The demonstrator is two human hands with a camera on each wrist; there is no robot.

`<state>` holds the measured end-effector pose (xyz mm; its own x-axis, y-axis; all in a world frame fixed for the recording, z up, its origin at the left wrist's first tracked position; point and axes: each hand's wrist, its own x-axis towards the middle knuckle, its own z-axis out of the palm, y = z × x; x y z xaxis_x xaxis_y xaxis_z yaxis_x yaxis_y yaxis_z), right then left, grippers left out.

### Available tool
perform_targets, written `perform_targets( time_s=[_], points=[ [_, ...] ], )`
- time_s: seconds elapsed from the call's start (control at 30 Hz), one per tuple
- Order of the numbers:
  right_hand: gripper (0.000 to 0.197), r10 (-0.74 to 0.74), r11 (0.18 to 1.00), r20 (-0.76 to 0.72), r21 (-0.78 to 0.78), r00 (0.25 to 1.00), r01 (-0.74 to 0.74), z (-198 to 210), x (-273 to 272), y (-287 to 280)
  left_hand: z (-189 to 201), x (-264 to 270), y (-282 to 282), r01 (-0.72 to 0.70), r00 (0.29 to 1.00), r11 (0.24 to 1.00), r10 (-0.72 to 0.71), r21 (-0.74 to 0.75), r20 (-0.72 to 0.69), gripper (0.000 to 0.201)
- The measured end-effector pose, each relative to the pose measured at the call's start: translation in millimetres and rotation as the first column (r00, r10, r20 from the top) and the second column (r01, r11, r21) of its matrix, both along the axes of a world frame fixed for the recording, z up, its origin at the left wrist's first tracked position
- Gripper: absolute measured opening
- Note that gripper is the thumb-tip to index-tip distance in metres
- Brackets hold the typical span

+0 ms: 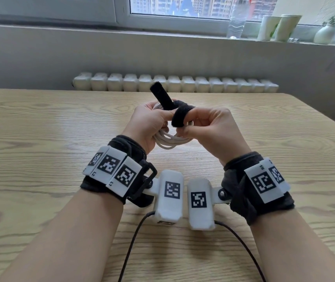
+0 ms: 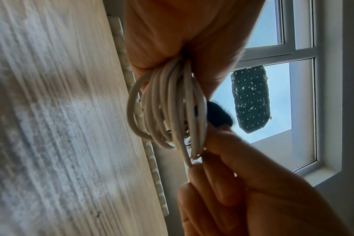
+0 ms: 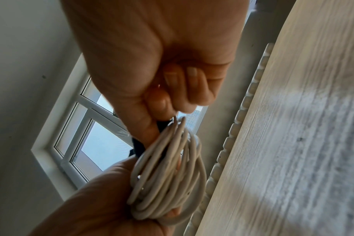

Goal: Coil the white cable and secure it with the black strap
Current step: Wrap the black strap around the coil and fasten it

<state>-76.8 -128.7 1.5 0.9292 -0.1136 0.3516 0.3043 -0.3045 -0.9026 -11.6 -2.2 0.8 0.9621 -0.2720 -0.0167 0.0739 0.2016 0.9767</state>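
Note:
The white cable [image 1: 167, 140] is wound into a coil of several loops and held above the wooden table [image 1: 61, 139]. My left hand [image 1: 158, 121] grips the coil's left side, fingers curled round the loops [image 2: 168, 111]. The black strap [image 1: 180, 117] runs over the coil's top. One stiff end of the strap [image 1: 160, 93] sticks up and away; the other part loops over my right index finger. My right hand [image 1: 185, 124] pinches that strap part at the coil's right side. In the right wrist view the coil [image 3: 168, 175] hangs below my curled fingers [image 3: 184, 89], and the strap [image 3: 139, 146] is mostly hidden.
A white radiator [image 1: 174, 83] runs behind the table's far edge. The windowsill holds a clear bottle [image 1: 236, 19], two paper cups [image 1: 278, 27] and a small white vase [image 1: 325, 33]. Black camera wires [image 1: 134, 241] trail over the near table edge below my wrists.

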Motion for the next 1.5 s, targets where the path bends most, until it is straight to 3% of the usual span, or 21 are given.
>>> perform_targets(
  time_s=[0.23,0.33,0.4,0.47,0.6,0.73,0.87,1.07,1.23,1.33,1.43,1.5],
  points=[
    [0.029,0.057,0.993,-0.004,0.106,0.998,-0.056,8,-7,-2,1,1,2,0.006,1.0,0.999,-0.006,-0.054,-0.001,0.019],
    [0.029,-0.151,0.964,0.028,0.224,0.988,0.141,6,-3,-8,2,0,2,-0.008,1.0,0.999,0.007,-0.037,-0.013,0.018],
    [0.026,-0.355,0.897,-0.03,0.27,0.934,0.35,2,1,-16,3,1,1,0.005,1.0,0.998,-0.007,-0.061,-0.025,0.019],
    [0.023,-0.409,0.862,-0.146,0.261,0.901,0.434,-3,4,-22,4,0,0,0.038,0.999,0.994,-0.04,-0.102,-0.023,0.024],
    [0.017,-0.153,0.897,-0.328,0.349,0.932,0.27,-8,8,-19,4,-2,-2,0.072,0.997,0.986,-0.077,-0.151,-0.028,0.035],
    [0.024,0.069,0.87,-0.34,0.481,0.938,0.111,-6,10,-16,6,-3,0,0.084,0.995,0.981,-0.092,-0.173,-0.042,0.035],
    [0.01,0.21,0.837,-0.333,0.548,0.919,0.007,-3,7,-16,5,-3,0,0.09,0.993,0.984,-0.101,-0.157,-0.061,0.036],
    [0.004,0.149,0.845,-0.357,0.53,0.922,0.068,-3,9,-15,0,-4,-7,0.083,0.996,0.996,-0.084,-0.04,-0.043,0.032],
    [0.003,0.112,0.848,-0.349,0.522,0.931,0.094,-7,10,-17,-5,-4,-13,0.016,0.998,0.992,-0.024,0.124,0.06,0.025],
    [0.013,0.109,0.822,-0.329,0.561,0.938,0.102,-7,12,-18,-5,-2,-11,0.0,0.997,0.995,-0.007,0.101,0.072,0.028],
    [0.017,0.144,0.725,-0.315,0.678,0.938,0.116,-7,14,-22,-2,-3,-11,0.012,0.999,0.999,-0.014,0.053,0.039,0.027],
    [0.021,0.186,0.739,-0.314,0.669,0.931,0.078,-10,14,-22,-1,-4,-11,0.033,0.999,0.999,-0.033,0.016,0.018,0.026]
  ],
)
